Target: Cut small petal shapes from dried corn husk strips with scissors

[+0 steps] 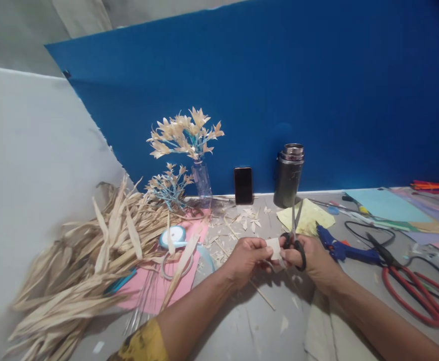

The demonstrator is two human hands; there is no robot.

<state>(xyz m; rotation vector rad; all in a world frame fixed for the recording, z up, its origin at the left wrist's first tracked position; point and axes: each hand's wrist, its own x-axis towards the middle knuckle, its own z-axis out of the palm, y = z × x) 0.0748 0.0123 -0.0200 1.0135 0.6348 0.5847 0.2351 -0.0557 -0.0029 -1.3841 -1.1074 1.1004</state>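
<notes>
Between my two hands is a small pale piece of husk [274, 248]. My left hand [246, 258] pinches it between thumb and fingers from the left. On the other side my right hand [311, 255] has its fingers through the black handles of a pair of scissors [294, 225], whose blades point upward, away from the husk piece. The right thumb and fingertips also touch the piece's right edge. Small husk scraps [251, 218] lie on the table behind the hands.
Dried husks [102, 250] heap at the left beside a blue tape roll [172, 236]. Husk flowers [185, 133], a phone [243, 185] and a dark flask [289, 175] stand behind. At right lie a blue glue gun [349, 250] and red-handled shears [411, 291].
</notes>
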